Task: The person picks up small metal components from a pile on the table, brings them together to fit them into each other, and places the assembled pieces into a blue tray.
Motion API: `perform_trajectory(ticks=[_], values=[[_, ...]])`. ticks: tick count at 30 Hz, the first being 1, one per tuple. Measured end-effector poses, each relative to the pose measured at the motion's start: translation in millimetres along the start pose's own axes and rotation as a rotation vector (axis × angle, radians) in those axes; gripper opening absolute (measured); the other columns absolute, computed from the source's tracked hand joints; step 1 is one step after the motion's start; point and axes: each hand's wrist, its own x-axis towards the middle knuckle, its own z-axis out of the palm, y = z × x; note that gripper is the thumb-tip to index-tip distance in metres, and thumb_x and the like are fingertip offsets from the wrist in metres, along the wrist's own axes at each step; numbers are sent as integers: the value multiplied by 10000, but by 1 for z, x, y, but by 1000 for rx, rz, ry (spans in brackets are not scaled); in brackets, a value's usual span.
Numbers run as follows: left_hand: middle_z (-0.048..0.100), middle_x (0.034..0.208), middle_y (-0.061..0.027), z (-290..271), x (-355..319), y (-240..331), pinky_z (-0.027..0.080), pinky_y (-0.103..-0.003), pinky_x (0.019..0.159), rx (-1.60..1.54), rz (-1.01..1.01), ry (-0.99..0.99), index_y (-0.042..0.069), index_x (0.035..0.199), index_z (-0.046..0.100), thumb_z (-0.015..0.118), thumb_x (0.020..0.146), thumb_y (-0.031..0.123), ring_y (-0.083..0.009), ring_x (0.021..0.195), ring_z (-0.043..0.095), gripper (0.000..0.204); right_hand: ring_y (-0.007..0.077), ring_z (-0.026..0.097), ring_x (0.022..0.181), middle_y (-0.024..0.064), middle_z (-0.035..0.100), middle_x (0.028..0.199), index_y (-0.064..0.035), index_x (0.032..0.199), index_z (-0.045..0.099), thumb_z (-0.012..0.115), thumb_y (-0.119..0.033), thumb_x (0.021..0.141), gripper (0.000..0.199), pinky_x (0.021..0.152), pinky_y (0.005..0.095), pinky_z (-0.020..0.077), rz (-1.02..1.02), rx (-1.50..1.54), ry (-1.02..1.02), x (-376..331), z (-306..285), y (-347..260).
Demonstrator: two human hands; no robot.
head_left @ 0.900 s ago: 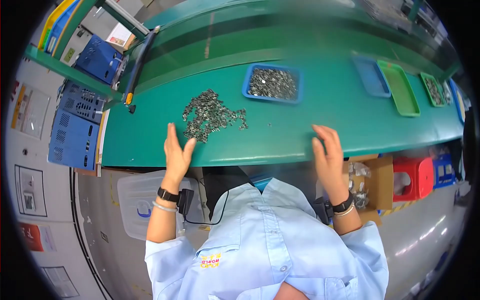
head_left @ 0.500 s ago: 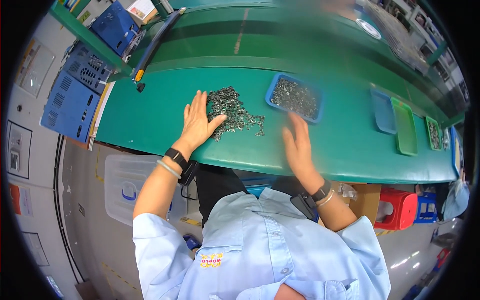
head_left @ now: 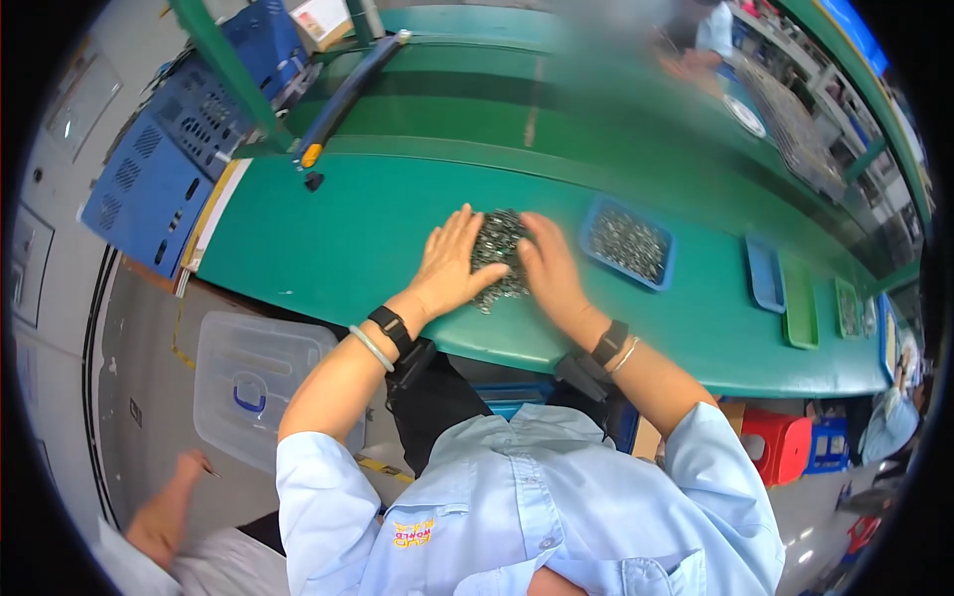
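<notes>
A heap of small dark, shiny metal parts point(head_left: 500, 253) lies on the green work table point(head_left: 383, 233). On its left edge rests my left hand point(head_left: 452, 263), fingers stretched out and thumb pointing across the near part of the heap. My right hand point(head_left: 555, 273) lies along the heap's right side, fingers extended and slightly blurred. Between them the two hands hem in the pile, and neither grips anything. Just right of my right hand stands a blue tray point(head_left: 668, 273) holding many more such parts.
Farther right are an empty-looking blue tray point(head_left: 765, 273), a green tray point(head_left: 800, 313) and a small green tray point(head_left: 848, 308) with parts. A blue bar with an orange end point(head_left: 348, 99) stands at the back left. At the lower left another person's arm point(head_left: 164, 517) shows.
My right hand has moved left from beside the blue tray to the heap. The heap is now narrower and gathered between both hands. Another person's arm has appeared at the lower left.
</notes>
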Motion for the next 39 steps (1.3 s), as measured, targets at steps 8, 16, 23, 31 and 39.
perform_trajectory(ticks=[8, 16, 23, 31, 39], values=[[164, 1486, -272, -1, -53, 19, 166, -554, 1095, -83, 69, 37, -18, 1397, 285, 621, 769, 552, -423, 1381, 165, 911, 382, 457, 1197, 241, 504, 1271, -1, 1209, 550, 535, -263, 894, 410, 1024, 451, 353, -148, -406, -348, 51, 7, 54], [122, 1510, -240, 4, -52, 45, 72, -544, 1124, -151, -137, -21, 13, 1425, 270, 594, 795, 548, -356, 1418, 78, 888, 426, 353, 1267, 237, 406, 1356, 19, 1279, 457, 490, -245, 927, 442, 1051, 494, 286, -293, -340, -541, 20, -18, 36], [147, 1521, -181, 2, -51, 50, 59, -563, 1121, -76, -111, -20, 75, 1394, 380, 593, 820, 526, -337, 1420, 83, 761, 413, 310, 1303, 224, 383, 1384, 11, 1305, 433, 503, -233, 922, 460, 1062, 504, 263, -322, -349, -604, 11, -26, 8], [219, 1506, -159, 4, -58, 56, 79, -575, 1118, -43, -6, -37, 101, 1371, 428, 590, 823, 508, -330, 1413, 131, 701, 395, 310, 1314, 200, 388, 1394, 1, 1307, 441, 540, -207, 897, 470, 1069, 491, 257, -344, -420, -674, -4, -53, -6], [250, 1502, -122, 6, -58, 52, 92, -577, 1118, -48, 21, -28, 102, 1346, 458, 577, 840, 488, -310, 1415, 131, 648, 395, 317, 1309, 195, 395, 1391, 4, 1294, 454, 564, -184, 873, 474, 1066, 497, 258, -321, -478, -674, -14, -60, -16]])
